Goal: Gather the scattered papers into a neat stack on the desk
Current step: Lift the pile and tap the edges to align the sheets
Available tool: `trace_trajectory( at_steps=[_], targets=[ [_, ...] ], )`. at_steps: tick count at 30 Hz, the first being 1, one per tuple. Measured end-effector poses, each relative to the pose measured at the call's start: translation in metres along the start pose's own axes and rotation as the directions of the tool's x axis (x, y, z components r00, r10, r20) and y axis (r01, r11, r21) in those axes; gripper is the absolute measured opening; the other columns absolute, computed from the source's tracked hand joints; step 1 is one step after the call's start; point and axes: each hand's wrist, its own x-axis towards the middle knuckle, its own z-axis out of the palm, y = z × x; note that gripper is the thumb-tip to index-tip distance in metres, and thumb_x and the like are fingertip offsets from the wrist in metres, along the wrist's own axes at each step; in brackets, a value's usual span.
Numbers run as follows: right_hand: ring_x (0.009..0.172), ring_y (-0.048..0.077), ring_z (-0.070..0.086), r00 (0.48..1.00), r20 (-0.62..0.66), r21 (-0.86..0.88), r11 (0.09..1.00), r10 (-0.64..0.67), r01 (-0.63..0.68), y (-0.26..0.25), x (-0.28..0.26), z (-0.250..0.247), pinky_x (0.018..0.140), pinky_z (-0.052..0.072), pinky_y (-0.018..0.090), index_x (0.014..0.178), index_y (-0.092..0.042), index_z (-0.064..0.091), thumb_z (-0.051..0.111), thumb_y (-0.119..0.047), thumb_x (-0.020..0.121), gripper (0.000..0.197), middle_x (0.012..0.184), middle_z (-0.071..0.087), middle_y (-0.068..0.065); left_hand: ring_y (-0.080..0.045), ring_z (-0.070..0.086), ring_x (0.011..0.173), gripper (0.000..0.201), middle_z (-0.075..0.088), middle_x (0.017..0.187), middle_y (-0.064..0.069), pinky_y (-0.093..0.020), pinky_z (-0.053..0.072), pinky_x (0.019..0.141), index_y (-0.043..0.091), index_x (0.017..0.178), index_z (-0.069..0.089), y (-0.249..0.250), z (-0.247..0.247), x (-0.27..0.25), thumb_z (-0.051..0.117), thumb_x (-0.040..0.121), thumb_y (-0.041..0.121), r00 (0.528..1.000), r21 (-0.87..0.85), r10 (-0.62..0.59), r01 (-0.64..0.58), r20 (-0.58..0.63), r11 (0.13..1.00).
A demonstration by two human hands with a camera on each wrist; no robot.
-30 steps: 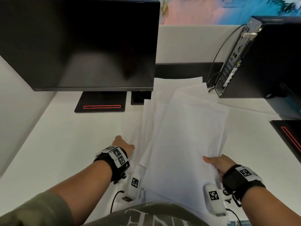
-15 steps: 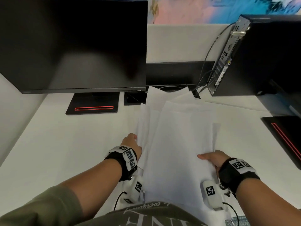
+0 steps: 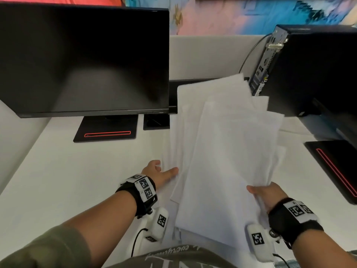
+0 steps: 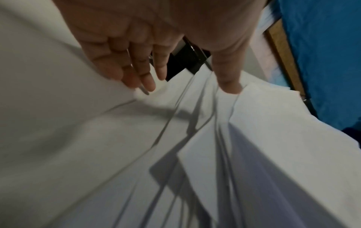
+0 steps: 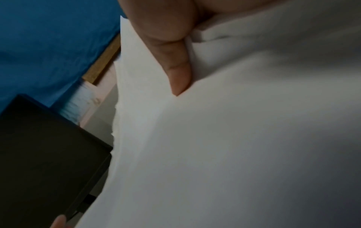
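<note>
Papers (image 3: pixel 228 151): a loose, fanned sheaf of white sheets on the white desk (image 3: pixel 67 180), just right of the monitor (image 3: pixel 83 59), my landmark here. Their far corners reach the black computer tower (image 3: pixel 313 70), which stands further right of the monitor. Sheet edges are not aligned; several overlap at different angles.

Right hand (image 3: pixel 267 195): I see it gripping the near right edge of the sheaf, thumb (image 5: pixel 175 61) pressed on top, sheets bunched under it. The fingers beneath are hidden.

Left hand (image 3: pixel 158 174): fingers (image 4: pixel 144 72) extended and relaxed, holding nothing, tips touching the left edge of the lower sheets, below the monitor's right corner.

Monitor stand (image 3: pixel 106 130), black with a red stripe, sits under the monitor, left of the papers.
</note>
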Motion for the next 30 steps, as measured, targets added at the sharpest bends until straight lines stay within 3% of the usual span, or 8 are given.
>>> trace_trajectory(
  at_steps=[5, 8, 10, 12, 15, 20, 24, 30],
  targets=[
    [0.029, 0.006, 0.055, 0.998, -0.009, 0.280, 0.958, -0.061, 0.061, -0.025, -0.028, -0.019, 0.030, 0.039, 0.011, 0.087, 0.007, 0.059, 0.058, 0.009, 0.082, 0.006, 0.034, 0.058, -0.003, -0.026, 0.058, 0.113, 0.117, 0.059, 0.124, -0.004, -0.041, 0.044, 0.101, 0.015, 0.137, 0.038, 0.025, 0.003, -0.002, 0.082, 0.039, 0.062, 0.951, -0.313, 0.149, -0.059, 0.272, 0.948],
    [0.049, 0.008, 0.067, 0.985, 0.029, 0.403, 0.904, -0.168, 0.142, -0.039, -0.031, -0.019, 0.049, 0.055, 0.017, 0.100, 0.004, 0.063, 0.085, -0.017, 0.058, 0.052, 0.058, 0.072, -0.005, -0.023, 0.067, 0.092, 0.089, 0.073, 0.096, -0.005, -0.036, 0.054, 0.085, 0.011, 0.109, 0.062, 0.048, -0.004, -0.011, 0.089, 0.033, 0.048, 0.871, -0.484, 0.334, -0.131, 0.360, 0.865],
    [0.066, 0.012, 0.071, 0.971, -0.024, 0.424, 0.878, -0.236, 0.224, -0.049, -0.035, -0.016, 0.066, 0.058, 0.022, 0.094, -0.006, 0.066, 0.092, -0.043, 0.022, 0.085, 0.074, 0.075, -0.003, -0.019, 0.069, 0.080, 0.072, 0.076, 0.084, 0.001, -0.030, 0.058, 0.072, 0.014, 0.098, 0.064, 0.067, -0.015, -0.021, 0.090, 0.034, 0.035, 0.852, -0.568, 0.423, -0.192, 0.309, 0.801],
    [0.079, 0.021, 0.070, 0.958, -0.074, 0.404, 0.870, -0.276, 0.282, -0.066, -0.048, -0.010, 0.068, 0.055, 0.023, 0.100, -0.004, 0.063, 0.089, -0.034, 0.048, 0.066, 0.089, 0.073, 0.007, -0.018, 0.068, 0.078, 0.050, 0.076, 0.079, 0.005, -0.025, 0.057, 0.064, 0.017, 0.096, 0.062, 0.083, -0.030, -0.029, 0.081, 0.049, 0.021, 0.846, -0.599, 0.496, -0.297, 0.196, 0.743],
    [0.058, 0.009, 0.061, 0.912, -0.169, 0.365, 0.836, -0.373, 0.409, -0.094, -0.075, 0.001, 0.046, 0.045, 0.010, 0.081, -0.005, 0.056, 0.070, -0.012, 0.078, 0.015, 0.077, 0.062, 0.006, -0.022, 0.067, 0.093, 0.058, 0.073, 0.093, 0.001, -0.026, 0.056, 0.071, 0.019, 0.101, 0.060, 0.100, -0.057, -0.048, 0.083, 0.048, 0.021, 0.822, -0.564, 0.569, -0.473, -0.006, 0.677],
    [0.039, -0.005, 0.054, 0.846, -0.082, 0.368, 0.773, -0.527, 0.517, -0.109, -0.106, 0.034, 0.044, 0.041, 0.008, 0.059, -0.016, 0.053, 0.070, -0.004, 0.077, 0.027, 0.040, 0.059, -0.013, -0.017, 0.066, 0.102, 0.078, 0.067, 0.110, -0.005, -0.030, 0.056, 0.080, 0.014, 0.117, 0.055, 0.092, -0.083, -0.078, 0.082, 0.045, 0.024, 0.725, -0.531, 0.667, -0.638, -0.170, 0.558],
    [0.039, -0.008, 0.057, 0.846, -0.003, 0.423, 0.765, -0.534, 0.485, -0.103, -0.108, 0.065, 0.041, 0.042, 0.005, 0.067, -0.017, 0.055, 0.066, -0.001, 0.080, 0.023, 0.040, 0.060, -0.020, 0.015, 0.064, 0.072, 0.045, 0.065, 0.091, 0.010, -0.004, 0.048, 0.059, 0.005, 0.117, 0.056, 0.071, -0.071, -0.085, 0.072, 0.074, 0.003, 0.768, -0.396, 0.554, -0.640, -0.321, 0.658],
    [0.054, 0.000, 0.066, 0.797, 0.126, 0.460, 0.747, -0.591, 0.480, -0.107, -0.106, 0.075, 0.047, 0.048, 0.011, 0.078, -0.015, 0.064, 0.068, 0.012, 0.072, 0.028, 0.058, 0.071, -0.013, 0.009, 0.066, 0.064, 0.030, 0.071, 0.066, 0.024, -0.006, 0.048, 0.053, 0.020, 0.086, 0.063, 0.048, -0.094, -0.088, 0.067, 0.075, -0.007, 0.792, -0.442, 0.473, -0.609, -0.385, 0.659]
  ],
)
